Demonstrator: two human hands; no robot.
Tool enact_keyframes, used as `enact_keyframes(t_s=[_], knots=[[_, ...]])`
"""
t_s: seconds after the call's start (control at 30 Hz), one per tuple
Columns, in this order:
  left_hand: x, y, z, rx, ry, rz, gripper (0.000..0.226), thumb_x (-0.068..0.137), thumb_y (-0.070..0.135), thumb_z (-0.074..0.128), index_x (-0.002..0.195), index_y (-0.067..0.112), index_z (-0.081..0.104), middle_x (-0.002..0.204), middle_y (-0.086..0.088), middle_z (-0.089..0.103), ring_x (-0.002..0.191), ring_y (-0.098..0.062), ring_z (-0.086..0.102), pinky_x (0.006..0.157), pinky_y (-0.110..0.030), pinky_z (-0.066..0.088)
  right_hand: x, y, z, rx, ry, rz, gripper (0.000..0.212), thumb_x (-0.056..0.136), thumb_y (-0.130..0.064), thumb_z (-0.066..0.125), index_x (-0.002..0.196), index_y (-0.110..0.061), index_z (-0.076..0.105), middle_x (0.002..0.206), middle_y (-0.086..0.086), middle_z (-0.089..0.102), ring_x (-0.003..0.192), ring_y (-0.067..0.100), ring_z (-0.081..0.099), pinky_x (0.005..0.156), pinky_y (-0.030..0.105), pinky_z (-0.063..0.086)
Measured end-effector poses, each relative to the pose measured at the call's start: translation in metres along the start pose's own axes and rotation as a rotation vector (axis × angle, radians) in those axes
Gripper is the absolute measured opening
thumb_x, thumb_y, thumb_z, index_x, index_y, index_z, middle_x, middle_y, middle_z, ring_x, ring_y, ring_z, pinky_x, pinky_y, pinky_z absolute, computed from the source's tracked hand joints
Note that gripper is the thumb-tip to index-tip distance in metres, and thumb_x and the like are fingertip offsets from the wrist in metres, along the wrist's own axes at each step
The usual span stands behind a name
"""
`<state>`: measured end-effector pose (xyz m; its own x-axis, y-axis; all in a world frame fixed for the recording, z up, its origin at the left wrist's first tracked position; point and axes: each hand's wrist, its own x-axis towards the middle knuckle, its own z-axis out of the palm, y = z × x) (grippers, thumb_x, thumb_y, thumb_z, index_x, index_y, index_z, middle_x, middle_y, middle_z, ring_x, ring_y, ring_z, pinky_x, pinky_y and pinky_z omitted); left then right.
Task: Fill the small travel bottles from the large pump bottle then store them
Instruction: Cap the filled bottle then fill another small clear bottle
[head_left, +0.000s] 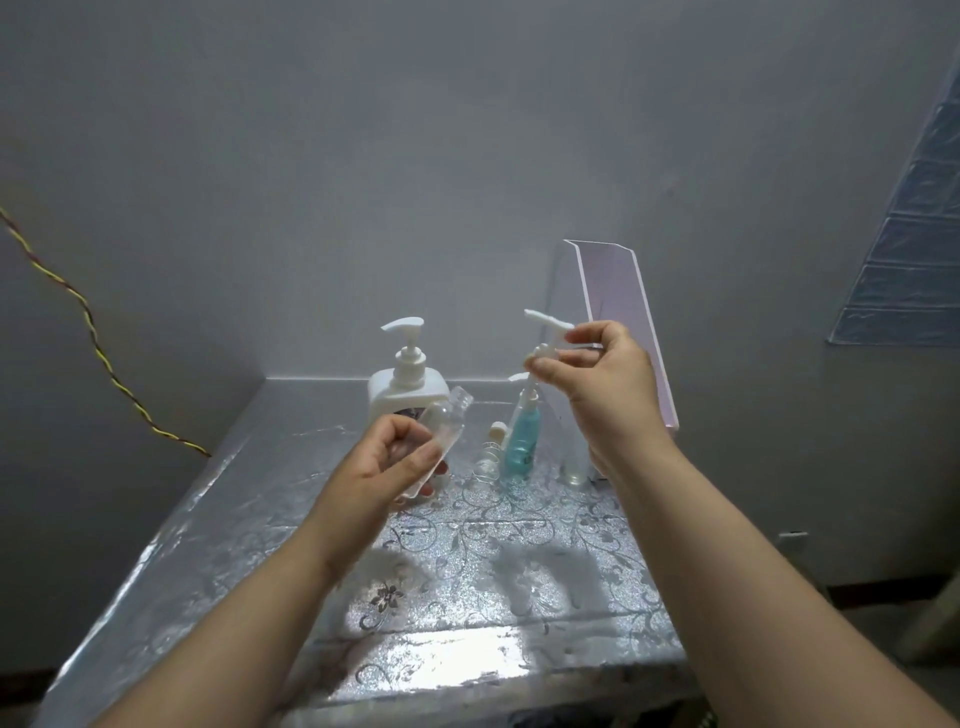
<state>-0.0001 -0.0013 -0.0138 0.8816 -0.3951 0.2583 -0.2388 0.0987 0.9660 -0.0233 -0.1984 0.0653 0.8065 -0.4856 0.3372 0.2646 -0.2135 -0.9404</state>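
Head view, L to R. A twisted red-yellow cord (78, 306) runs down the L wall toward the rear L side of the surface (291, 519), which carries a silver floral cover. The L hand (387, 460), raised above the surface at centre-L, has fingers & thumb curled round a clear travel bottle (451, 415). The bottle is tilted, w/ its open neck up & to the R and its base low by the palm. Directly behind it, upright at the back of the surface nr the wall, stands the large white pump bottle (408, 387), nozzle pointing L; its lower front is partly hidden by the held bottle. To the R, three small containers stand on the surface in a loose row: a small clear ribbed bottle (492, 457) w/ white cap; just beside it a blue-liquid bottle (522, 441) w/ white pump top; and, further R, a clear container (574, 470) partly hidden behind the R wrist, contents cannot be told. The R hand (602, 379) is held higher than the L, above the blue-liquid bottle. Its thumb & fingertips pinch the collar of a loose white pump head (545, 327), nozzle pointing L, held in the air apart from the bottles. Behind the R hand a tall clear pink-tinted box (623, 291) stands upright at the rear R of the surface. Far R, a blue tiled panel (909, 260) covers part of the wall.
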Motion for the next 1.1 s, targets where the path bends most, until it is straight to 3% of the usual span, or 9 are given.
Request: enact_keyframes(t_s=[0.2,0.3,0.37,0.53,0.67,0.83,0.87,0.93,1.1], knots=[[-0.001,0.003,0.002,-0.172,0.04,-0.005,0.031,0.078,0.038,0.059,0.098,0.014,0.06,0.088,0.002,0.066,0.068,-0.005,0.064,0.059,-0.016,0.051,0.002,0.017,0.002,-0.287,-0.176,0.076,0.023,0.069,-0.004,0.081,0.082,-0.015,0.065,0.081,0.003,0.068,0.078,0.019,0.065,0.082,0.033,0.055],[0.001,0.002,0.0,-0.224,0.06,0.014,0.029,0.078,0.043,0.06,0.097,0.021,0.062,0.081,0.007,0.067,0.071,-0.008,0.064,0.062,-0.019,0.053,0.008,0.026,0.005,-0.649,-0.305,0.058,0.021,0.073,-0.01,0.078,0.093,-0.014,0.073,0.088,0.003,0.073,0.078,0.018,0.067,0.071,0.028,0.053],[0.001,0.002,-0.002,-0.237,0.07,0.031,0.042,0.07,0.059,0.069,0.097,0.027,0.064,0.077,0.007,0.066,0.073,-0.01,0.063,0.064,-0.021,0.054,0.012,0.035,0.01,-0.878,-0.382,0.054,0.021,0.076,-0.011,0.075,0.097,-0.015,0.074,0.093,0.004,0.073,0.078,0.02,0.066,0.068,0.026,0.05],[0.0,0.003,-0.006,-0.279,0.095,0.046,0.076,0.044,0.074,0.078,0.1,0.024,0.064,0.082,0.007,0.07,0.072,-0.006,0.068,0.061,-0.019,0.054,0.013,0.067,0.016,-1.209,-0.547,0.101,0.024,0.082,-0.013,0.064,0.101,-0.023,0.073,0.108,0.0,0.07,0.107,0.024,0.062,0.097,0.033,0.047],[0.0,0.005,-0.01,-0.343,0.146,0.048,0.08,0.039,0.067,0.084,0.1,0.019,0.064,0.087,0.006,0.073,0.075,-0.006,0.07,0.06,-0.018,0.055,0.009,0.08,0.017,-1.257,-0.575,0.098,0.027,0.081,-0.015,0.064,0.104,-0.027,0.072,0.112,-0.007,0.069,0.112,0.018,0.061,0.104,0.032,0.041],[0.003,0.001,-0.016,-0.403,0.2,0.065,0.078,0.039,0.058,0.088,0.101,0.017,0.067,0.091,0.003,0.073,0.081,-0.007,0.07,0.06,-0.018,0.055,0.009,0.076,0.018,-1.291,-0.572,0.065,0.022,0.079,-0.012,0.064,0.091,-0.029,0.071,0.094,-0.005,0.068,0.101,0.027,0.057,0.086,0.027,0.045],[0.004,-0.001,-0.018,-0.402,0.211,0.074,0.075,0.039,0.058,0.088,0.099,0.018,0.068,0.091,0.003,0.073,0.082,-0.007,0.07,0.061,-0.018,0.055,0.012,0.071,0.019,-1.271,-0.567,0.058,0.026,0.079,-0.012,0.065,0.097,-0.029,0.071,0.1,-0.005,0.069,0.105,0.026,0.058,0.091,0.03,0.046],[0.006,-0.005,-0.022,-0.407,0.233,0.09,0.069,0.038,0.058,0.089,0.094,0.022,0.072,0.093,0.005,0.074,0.085,-0.006,0.069,0.063,-0.017,0.055,0.016,0.058,0.021,-1.194,-0.525,0.02,0.033,0.082,-0.011,0.065,0.11,-0.026,0.07,0.116,-0.003,0.068,0.115,0.022,0.059,0.101,0.036,0.045],[0.017,-0.011,-0.036,-0.392,0.362,0.151,0.065,0.041,0.054,0.09,0.096,0.024,0.073,0.099,0.007,0.074,0.09,-0.004,0.066,0.076,-0.016,0.053,0.025,0.016,0.039,-0.831,-0.321,-0.132,0.019,0.086,-0.012,0.061,0.098,-0.016,0.075,0.101,0.002,0.074,0.096,0.017,0.067,0.091,0.032,0.053]])
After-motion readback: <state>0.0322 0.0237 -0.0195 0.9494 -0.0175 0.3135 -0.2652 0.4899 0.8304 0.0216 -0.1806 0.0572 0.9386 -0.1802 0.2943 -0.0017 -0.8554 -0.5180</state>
